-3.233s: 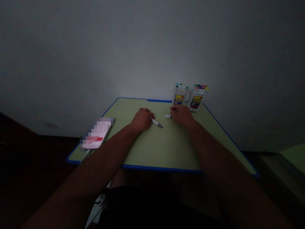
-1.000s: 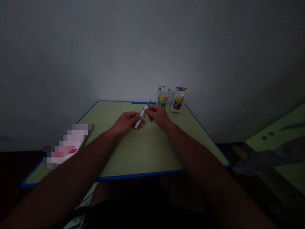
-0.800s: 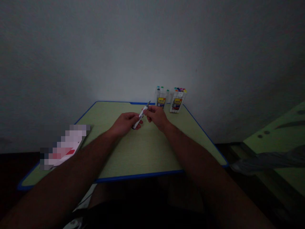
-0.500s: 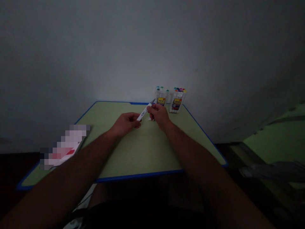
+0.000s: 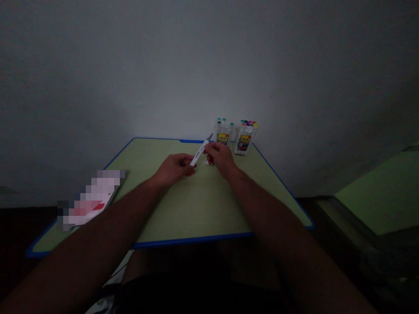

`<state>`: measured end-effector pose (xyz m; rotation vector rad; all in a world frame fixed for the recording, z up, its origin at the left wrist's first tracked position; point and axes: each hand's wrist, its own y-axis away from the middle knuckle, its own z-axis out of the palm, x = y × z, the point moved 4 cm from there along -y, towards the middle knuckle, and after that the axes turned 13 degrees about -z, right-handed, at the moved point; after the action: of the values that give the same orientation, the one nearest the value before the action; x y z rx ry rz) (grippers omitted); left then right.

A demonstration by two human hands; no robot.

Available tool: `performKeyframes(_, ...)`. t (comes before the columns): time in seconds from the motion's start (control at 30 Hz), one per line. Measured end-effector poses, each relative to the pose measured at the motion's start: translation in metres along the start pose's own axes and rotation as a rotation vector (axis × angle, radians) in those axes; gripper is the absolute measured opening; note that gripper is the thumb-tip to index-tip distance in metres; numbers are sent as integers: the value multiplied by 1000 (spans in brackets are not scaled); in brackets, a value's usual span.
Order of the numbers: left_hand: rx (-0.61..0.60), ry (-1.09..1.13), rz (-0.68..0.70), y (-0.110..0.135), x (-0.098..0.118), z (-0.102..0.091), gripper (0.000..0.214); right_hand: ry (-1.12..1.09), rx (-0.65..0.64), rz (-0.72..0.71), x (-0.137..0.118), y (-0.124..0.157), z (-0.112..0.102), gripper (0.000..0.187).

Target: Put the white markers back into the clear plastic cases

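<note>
A white marker with a dark grey tapered end is held tilted above the desk, its grey end up and to the right. Its lower end is pinched by my left hand, fingers closed. My right hand is also closed, its thumb and forefinger at the marker's upper part, just below the grey end. Under the right fingers a small white piece with dark marks shows; I cannot tell whether it is held or lies on the desk.
At the back of the green, blue-edged desk, near the wall, stand two clear cases of markers: a sparsely filled case and a fuller case with many-coloured caps. A partly blurred pink and white packet lies at the left edge.
The view has shifted slightly. Both hands keep their hold on the marker, which seems a little steeper than before.
</note>
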<state>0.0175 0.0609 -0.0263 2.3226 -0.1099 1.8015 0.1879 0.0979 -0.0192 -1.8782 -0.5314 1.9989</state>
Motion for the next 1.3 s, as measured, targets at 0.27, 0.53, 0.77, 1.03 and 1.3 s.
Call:
performKeyframes(0.27, -3, -11, 36, 1, 3, -2, 39, -22, 2, 22, 2, 0, -1, 26)
performKeyframes(0.53, 41, -35, 27, 1, 4, -4, 41, -38, -15, 15, -2, 1, -1, 22)
performKeyframes(0.77, 74, -61, 63, 0, 3, -7, 39, -80, -20, 52, 0, 1, -2, 19)
performKeyframes(1.03, 74, -70, 62, -1, 2, -7, 39, -148, -16, 71, 3, 0, 0, 19)
performKeyframes(1.3, 89, -91, 110, -3, -2, -7, 37, -140, -70, 65, 2, 1, 2, 17)
